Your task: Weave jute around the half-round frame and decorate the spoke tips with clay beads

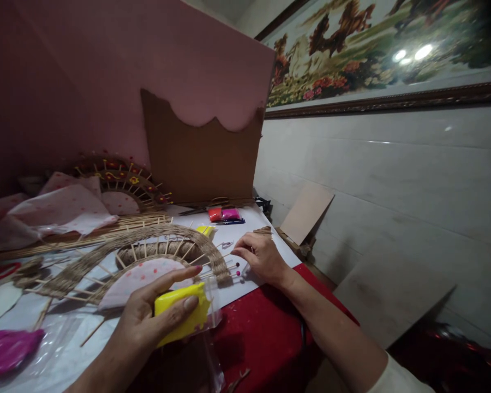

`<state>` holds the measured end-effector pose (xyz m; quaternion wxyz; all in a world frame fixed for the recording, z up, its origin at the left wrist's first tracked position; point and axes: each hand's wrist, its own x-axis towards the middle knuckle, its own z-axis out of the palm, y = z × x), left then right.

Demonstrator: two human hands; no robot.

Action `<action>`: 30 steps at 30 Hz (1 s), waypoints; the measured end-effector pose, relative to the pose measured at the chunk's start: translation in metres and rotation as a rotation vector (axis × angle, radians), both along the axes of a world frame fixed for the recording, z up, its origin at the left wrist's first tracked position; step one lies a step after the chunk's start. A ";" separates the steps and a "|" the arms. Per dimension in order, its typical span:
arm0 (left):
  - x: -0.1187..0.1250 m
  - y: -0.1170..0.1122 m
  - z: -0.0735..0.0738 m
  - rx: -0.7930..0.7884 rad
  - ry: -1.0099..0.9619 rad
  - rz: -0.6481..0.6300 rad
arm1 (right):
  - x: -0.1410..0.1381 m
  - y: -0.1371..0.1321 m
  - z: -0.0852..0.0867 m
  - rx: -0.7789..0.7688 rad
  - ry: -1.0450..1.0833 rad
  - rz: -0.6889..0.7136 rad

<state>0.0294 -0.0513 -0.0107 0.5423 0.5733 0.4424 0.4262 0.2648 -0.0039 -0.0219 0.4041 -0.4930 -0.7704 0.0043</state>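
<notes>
My left hand [147, 311] grips a lump of yellow modelling clay [180, 308] in a clear plastic bag, thumb on top and index finger stretched out. In front of it lies a half-round fan [155, 240] of thin wooden sticks and woven twine, with a pale dotted centre [141, 281]. At the fan's right end my right hand [262, 256] pinches the tip of a thin wooden stick [224, 255]; the fingers partly hide it. Just beside those fingers, neighbouring stick ends bear a dark ball [237, 265] and a pink ball [238, 273].
Magenta clay [10, 352] lies in a bag at the left front. Red and pink packets [222, 214], a pen [230, 221] and scissors [200, 208] lie behind the fan. A decorated fan [125, 177] and brown cardboard [200, 158] stand at the back. Red cloth [262, 333] covers the near edge.
</notes>
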 end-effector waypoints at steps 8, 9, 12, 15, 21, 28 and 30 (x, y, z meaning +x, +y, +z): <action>-0.001 0.000 -0.001 -0.013 -0.009 -0.012 | 0.000 0.003 -0.003 0.004 0.050 0.021; -0.001 -0.001 -0.001 0.002 -0.007 -0.011 | 0.000 0.004 -0.004 0.000 0.041 0.023; 0.000 -0.001 -0.001 0.027 0.003 -0.003 | 0.000 0.005 -0.007 -0.004 0.016 0.027; 0.000 -0.002 0.000 0.027 -0.001 0.004 | 0.000 0.005 -0.007 -0.003 0.002 0.022; -0.003 0.000 -0.004 -0.008 0.021 -0.046 | -0.002 0.004 -0.007 -0.012 -0.040 0.008; -0.006 0.004 -0.009 0.039 0.056 -0.089 | -0.002 0.005 -0.009 -0.026 -0.064 -0.016; -0.005 0.003 -0.007 0.043 0.059 -0.083 | -0.002 0.004 -0.009 -0.030 -0.068 -0.013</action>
